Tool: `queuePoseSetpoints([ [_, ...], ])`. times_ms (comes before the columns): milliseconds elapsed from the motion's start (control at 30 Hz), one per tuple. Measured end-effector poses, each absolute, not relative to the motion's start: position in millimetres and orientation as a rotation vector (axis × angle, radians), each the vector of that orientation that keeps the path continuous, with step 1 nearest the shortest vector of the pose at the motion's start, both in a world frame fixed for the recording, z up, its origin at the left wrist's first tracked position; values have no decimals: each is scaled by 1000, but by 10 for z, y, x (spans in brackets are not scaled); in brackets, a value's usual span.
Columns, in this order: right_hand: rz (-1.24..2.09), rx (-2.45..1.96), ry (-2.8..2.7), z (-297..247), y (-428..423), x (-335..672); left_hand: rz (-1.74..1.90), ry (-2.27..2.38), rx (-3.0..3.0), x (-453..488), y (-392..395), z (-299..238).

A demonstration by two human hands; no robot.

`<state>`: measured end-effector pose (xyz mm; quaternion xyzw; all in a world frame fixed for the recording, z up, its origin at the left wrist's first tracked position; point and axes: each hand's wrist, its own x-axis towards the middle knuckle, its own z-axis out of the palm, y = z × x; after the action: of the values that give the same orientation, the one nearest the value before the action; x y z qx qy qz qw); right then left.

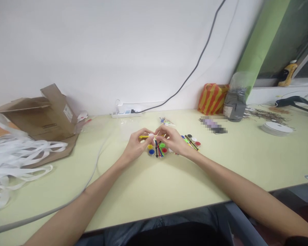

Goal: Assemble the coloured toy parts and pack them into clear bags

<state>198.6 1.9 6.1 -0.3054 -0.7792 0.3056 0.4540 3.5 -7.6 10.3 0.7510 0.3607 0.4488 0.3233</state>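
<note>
L hand (136, 146) + R hand (174, 140) both pinched tight on yellow stick (143, 136), just above the colour pots (151, 152) | other sticks (157, 150) lie across pots, untouched | imo early on, most left to do

white label (68, 113) on cardboard box (41, 119), print too small to read, no other legible text

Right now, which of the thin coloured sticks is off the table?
The yellow stick, held in the left hand close to the right hand; the black stick lies flat among the small coloured pots.
</note>
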Motion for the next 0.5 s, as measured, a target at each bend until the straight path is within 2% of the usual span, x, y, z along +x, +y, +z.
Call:
queuePoseSetpoints([
  [167, 595, -853, -1840, 47, 292, 2056, 1257, 967, 1834, 3, 9, 47],
  [300, 615, -1088, -1896, -16, 798, 2147, 1372, 1101, 1788, -100, 115, -5],
  [400, 653, -1269, -2016, -84, 1106, 2167, 1334, 1240, 1961, -200, 187, -43],
  [500, 695, -1325, -2058, -141, 1248, 2148, 1141, 1263, 2306, -255, 217, -66],
])
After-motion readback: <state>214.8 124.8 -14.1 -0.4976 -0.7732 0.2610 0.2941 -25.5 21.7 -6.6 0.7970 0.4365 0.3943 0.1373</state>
